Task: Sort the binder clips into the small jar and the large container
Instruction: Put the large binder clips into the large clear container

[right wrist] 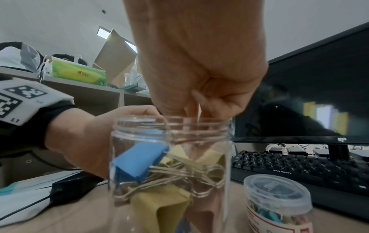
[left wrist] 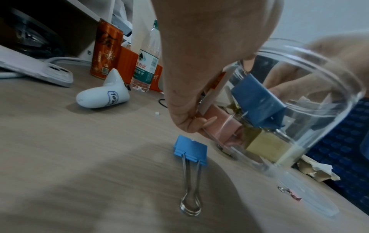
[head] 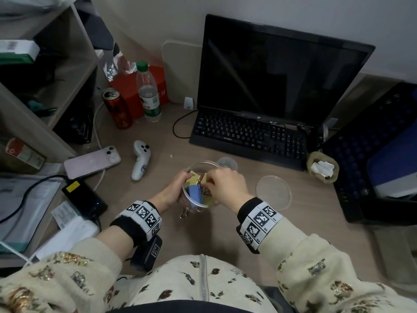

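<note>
Head view. A wood-grain worktop (head: 203, 236) set against a pale wall, with open shelving along its left edge. At the back edge stand a dark monitor (head: 279, 73) and a black keyboard (head: 248, 136); towards the back left corner, a red can (head: 117, 109), a water bottle (head: 147, 91) and a red box (head: 128, 96). Near the left edge lie a pink phone (head: 92, 161), a white controller (head: 141, 160) and a black charger (head: 84, 197). A dark crate (head: 372, 154) occupies the right edge. The clear large container (head: 191, 199) stands near the middle of the front edge. The left hand (head: 173, 188) grasps its side, fingers curled round the wall. The right hand (head: 225, 181) reaches into its mouth, its grip closed in a pinch on a yellow clip (head: 206, 178). A round clear lid (head: 274, 192) lies flat to the right; the small jar (head: 226, 163) stands just behind the container.

Left wrist view. The container (left wrist: 299, 110) is tilted and holds blue, pink and yellow clips. On the bare worktop just in front of it lies a loose blue clip (left wrist: 190, 149), handles pointing towards the front edge. A small pink clip (left wrist: 289, 193) lies further right, under or beside the clear lid; which cannot be told.

Right wrist view. The right fingertips (right wrist: 191, 107) dip past the container's threaded rim (right wrist: 171, 124). Inside are a blue clip (right wrist: 137, 162) and yellow clips (right wrist: 159, 206) with tangled wire handles. The small jar (right wrist: 279, 205), lidded, stands to the right, in front of the keyboard. Shelves with a green box (right wrist: 78, 74) rise behind.
</note>
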`<state>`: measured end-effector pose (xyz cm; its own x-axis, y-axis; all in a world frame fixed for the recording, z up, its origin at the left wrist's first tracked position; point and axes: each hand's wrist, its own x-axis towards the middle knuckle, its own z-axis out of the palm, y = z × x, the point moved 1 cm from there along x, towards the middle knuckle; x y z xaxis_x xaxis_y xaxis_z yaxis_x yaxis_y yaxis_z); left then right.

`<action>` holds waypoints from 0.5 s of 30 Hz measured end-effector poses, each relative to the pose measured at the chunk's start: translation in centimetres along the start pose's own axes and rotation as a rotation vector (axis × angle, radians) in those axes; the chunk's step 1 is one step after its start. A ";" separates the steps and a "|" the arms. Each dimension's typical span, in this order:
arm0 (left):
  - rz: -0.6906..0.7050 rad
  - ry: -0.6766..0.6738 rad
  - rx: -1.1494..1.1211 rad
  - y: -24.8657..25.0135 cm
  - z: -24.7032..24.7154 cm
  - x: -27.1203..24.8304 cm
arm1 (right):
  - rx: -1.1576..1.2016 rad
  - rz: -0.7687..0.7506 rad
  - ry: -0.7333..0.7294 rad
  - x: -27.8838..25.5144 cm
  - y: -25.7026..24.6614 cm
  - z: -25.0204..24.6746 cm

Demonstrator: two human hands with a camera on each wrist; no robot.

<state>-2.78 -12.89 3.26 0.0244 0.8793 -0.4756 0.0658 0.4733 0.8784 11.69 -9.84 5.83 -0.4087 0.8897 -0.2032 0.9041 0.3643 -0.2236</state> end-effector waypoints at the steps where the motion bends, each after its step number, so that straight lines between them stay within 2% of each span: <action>1: -0.007 0.014 0.000 -0.1 -0.2 0.0 | 0.075 -0.024 0.033 0.0 0.2 0.0; 3: -0.028 0.063 -0.005 -0.4 -1.1 0.0 | 0.236 -0.043 0.165 0.0 0.6 0.0; 5: -0.040 0.114 -0.020 -0.6 -2.1 0.0 | 0.302 -0.033 0.309 0.2 1.2 0.0; 7: -0.044 0.161 -0.024 -0.7 -3.0 0.0 | 0.319 -0.004 0.361 0.6 1.9 0.3; 9: -0.022 0.223 -0.034 -0.4 -3.6 -0.2 | 0.304 0.053 0.231 1.1 2.6 1.4; 12: -0.009 0.301 -0.070 -0.2 -4.4 -0.3 | 0.195 0.074 -0.174 1.6 3.2 4.5; 13: -0.008 0.321 -0.072 -0.4 -4.7 -0.1 | 0.190 0.042 -0.254 1.5 3.2 5.6; 15: -0.010 0.351 -0.077 -0.8 -5.1 0.0 | 0.196 -0.043 -0.309 1.4 2.7 7.5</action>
<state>-7.89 -12.98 2.83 -0.3207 0.8328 -0.4513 -0.0109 0.4731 0.8809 12.64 -9.68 -2.24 -0.4914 0.7385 -0.4617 0.8565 0.3135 -0.4101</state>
